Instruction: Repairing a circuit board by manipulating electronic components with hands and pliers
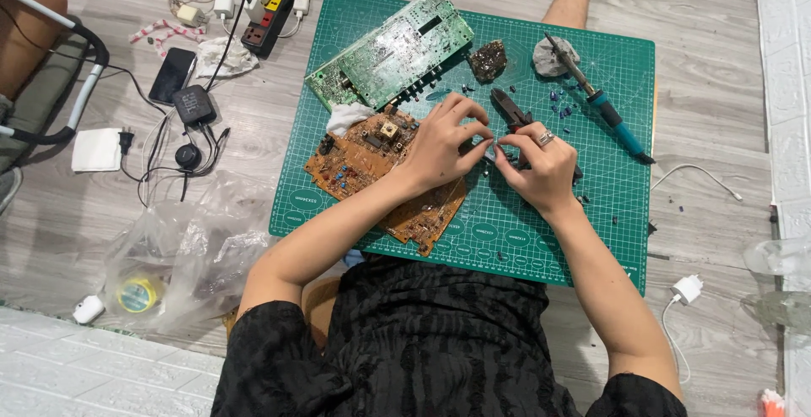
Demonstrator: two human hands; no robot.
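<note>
A tiny part, too small to identify, sits pinched between both hands at the centre of the frame, above the green cutting mat (591,231); its long axis cannot be told. The left hand (443,142) and right hand (541,168) have their fingertips closed together on it. The orange circuit board (372,168) lies beneath the left wrist, and the pliers (512,111) just above the fingers.
</note>
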